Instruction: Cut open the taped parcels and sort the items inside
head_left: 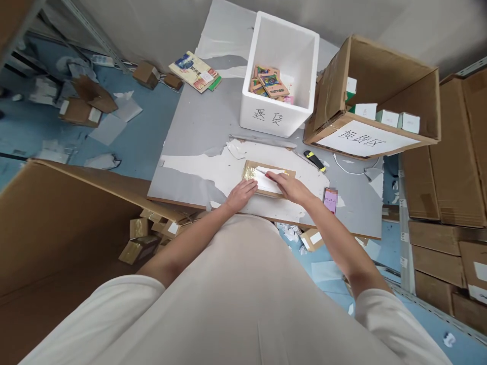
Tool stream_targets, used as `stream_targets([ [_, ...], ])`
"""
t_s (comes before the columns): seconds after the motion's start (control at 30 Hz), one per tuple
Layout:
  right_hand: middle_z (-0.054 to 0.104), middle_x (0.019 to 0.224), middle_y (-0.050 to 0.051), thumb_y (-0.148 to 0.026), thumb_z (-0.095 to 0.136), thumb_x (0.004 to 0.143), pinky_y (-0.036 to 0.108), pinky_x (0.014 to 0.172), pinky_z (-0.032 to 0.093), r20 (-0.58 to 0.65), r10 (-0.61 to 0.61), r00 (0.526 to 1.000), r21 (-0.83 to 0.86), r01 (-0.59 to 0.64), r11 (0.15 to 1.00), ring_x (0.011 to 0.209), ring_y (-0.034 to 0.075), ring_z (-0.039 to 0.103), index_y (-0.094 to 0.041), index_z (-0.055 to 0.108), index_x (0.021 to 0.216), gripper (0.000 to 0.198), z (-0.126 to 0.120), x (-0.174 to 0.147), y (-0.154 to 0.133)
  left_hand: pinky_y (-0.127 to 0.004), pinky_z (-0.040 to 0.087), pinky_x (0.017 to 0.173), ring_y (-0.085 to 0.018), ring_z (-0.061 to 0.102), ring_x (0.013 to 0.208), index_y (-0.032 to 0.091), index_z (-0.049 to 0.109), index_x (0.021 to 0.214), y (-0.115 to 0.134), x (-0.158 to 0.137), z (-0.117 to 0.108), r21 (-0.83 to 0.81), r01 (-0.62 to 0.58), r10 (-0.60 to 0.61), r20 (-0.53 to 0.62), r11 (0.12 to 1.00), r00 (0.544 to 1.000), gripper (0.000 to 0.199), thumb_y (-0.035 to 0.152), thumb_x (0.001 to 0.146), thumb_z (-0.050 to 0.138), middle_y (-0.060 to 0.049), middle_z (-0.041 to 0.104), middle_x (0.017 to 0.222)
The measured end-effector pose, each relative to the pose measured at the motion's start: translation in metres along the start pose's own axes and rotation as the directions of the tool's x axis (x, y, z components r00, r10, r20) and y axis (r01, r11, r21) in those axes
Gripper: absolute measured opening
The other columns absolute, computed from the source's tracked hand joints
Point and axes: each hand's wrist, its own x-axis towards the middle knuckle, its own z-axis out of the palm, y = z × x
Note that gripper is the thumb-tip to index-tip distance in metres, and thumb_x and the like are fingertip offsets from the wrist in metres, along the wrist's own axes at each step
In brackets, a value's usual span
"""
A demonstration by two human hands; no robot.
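Observation:
A small cardboard box (272,193) lies on the table in front of me, with shiny tape on its left end and a white label (265,181) on top. My left hand (242,195) rests at the box's near left corner, its fingers stretched out over the edge. Above the label, my right hand (291,186) is closed around a slim pen-like tool (268,175) with a red part. Its exact kind is too small to make out, and its thin end points left toward the label. Beyond the box lies a yellow and black utility knife (315,160).
At the back stand a white foam box (262,119) holding small colourful packs and a cardboard carton (331,101) with white boxes. A phone (330,199) lies right of my hands, booklets (194,71) far left. A large open carton (76,218) is at my left; stacked cartons (456,152) at right.

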Motion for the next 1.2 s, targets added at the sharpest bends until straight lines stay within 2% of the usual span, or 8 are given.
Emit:
stream_targets([
  [0.07,0.056,0.128,0.007,-0.011,0.039,0.09,0.029,0.081,0.046,0.161,-0.034,0.986,-0.116,0.053,0.992,0.104,0.022,0.059,-0.033,0.024,0.152,0.067,-0.005,0.012,-0.007,-0.049,0.037,0.112,-0.021,0.047,0.133,0.018,0.063,0.117,-0.003,-0.002,0.003,-0.006,-0.006,0.006,-0.005,1.0,1.0,0.039,0.018,0.098,0.029,-0.012,0.063,0.129],
  [0.13,0.055,0.129,0.007,-0.008,0.041,0.088,0.028,0.08,0.045,0.237,-0.027,0.971,-0.201,0.076,0.977,0.101,0.021,0.061,-0.035,0.021,0.153,0.073,-0.006,0.022,-0.01,-0.049,0.038,0.112,-0.021,0.048,0.133,0.018,0.064,0.116,-0.005,-0.003,0.006,-0.018,-0.005,0.005,-0.021,1.0,1.0,0.038,0.018,0.099,0.031,-0.012,0.063,0.128],
  [0.43,0.055,0.128,0.012,-0.009,0.036,0.09,0.03,0.075,0.044,0.313,0.038,0.949,-0.435,0.108,0.894,0.092,0.023,0.067,-0.036,0.01,0.154,0.074,-0.011,0.034,-0.018,-0.049,0.043,0.109,-0.02,0.052,0.129,0.018,0.064,0.114,-0.014,-0.004,0.018,0.007,-0.07,0.07,-0.139,0.998,0.988,0.035,0.017,0.099,0.032,-0.012,0.067,0.121],
  [0.6,0.058,0.121,0.015,-0.011,0.027,0.094,0.033,0.071,0.044,0.32,0.1,0.942,-0.53,0.091,0.843,0.092,0.026,0.067,-0.037,0.014,0.153,0.066,-0.012,0.026,-0.02,-0.048,0.045,0.107,-0.02,0.054,0.127,0.018,0.063,0.116,-0.017,-0.005,0.019,0.043,-0.084,0.089,-0.127,0.996,0.988,0.035,0.017,0.099,0.032,-0.012,0.067,0.121],
  [0.77,0.059,0.119,0.014,-0.009,0.03,0.092,0.03,0.066,0.043,0.345,0.178,0.922,-0.56,0.05,0.827,0.088,0.024,0.067,-0.04,0.014,0.153,0.07,-0.023,-0.01,0.005,-0.048,0.045,0.107,-0.02,0.054,0.127,0.019,0.064,0.115,-0.015,-0.006,0.02,0.06,-0.032,0.038,-0.107,0.998,0.993,0.036,0.016,0.099,0.032,-0.011,0.067,0.122],
  [1.0,0.061,0.11,0.011,0.0,0.036,0.083,0.03,0.065,0.042,0.29,0.36,0.887,-0.648,-0.094,0.756,0.082,0.022,0.066,-0.042,0.015,0.152,0.083,-0.032,-0.079,0.038,-0.048,0.044,0.107,-0.022,0.055,0.126,0.019,0.065,0.115,-0.016,-0.003,0.018,0.068,-0.001,0.003,-0.035,0.998,0.999,0.034,0.02,0.098,0.035,-0.012,0.067,0.123],
  [1.1,0.061,0.109,0.011,-0.001,0.037,0.083,0.03,0.064,0.041,0.238,0.383,0.893,-0.613,-0.167,0.772,0.08,0.022,0.064,-0.042,0.019,0.151,0.081,-0.033,-0.095,0.041,-0.05,0.044,0.106,-0.023,0.056,0.125,0.019,0.065,0.114,-0.012,0.0,0.014,0.075,0.026,-0.025,-0.014,0.997,1.0,0.035,0.02,0.098,0.034,-0.013,0.066,0.122],
  [1.2,0.063,0.108,0.01,-0.008,0.039,0.086,0.029,0.063,0.043,0.125,0.432,0.893,-0.469,-0.331,0.819,0.077,0.021,0.063,-0.041,0.027,0.149,0.073,-0.03,-0.113,0.049,-0.049,0.044,0.104,-0.024,0.057,0.121,0.018,0.065,0.111,-0.003,0.004,0.005,0.098,0.029,-0.029,0.003,0.995,1.0,0.034,0.019,0.096,0.035,-0.015,0.066,0.12],
])
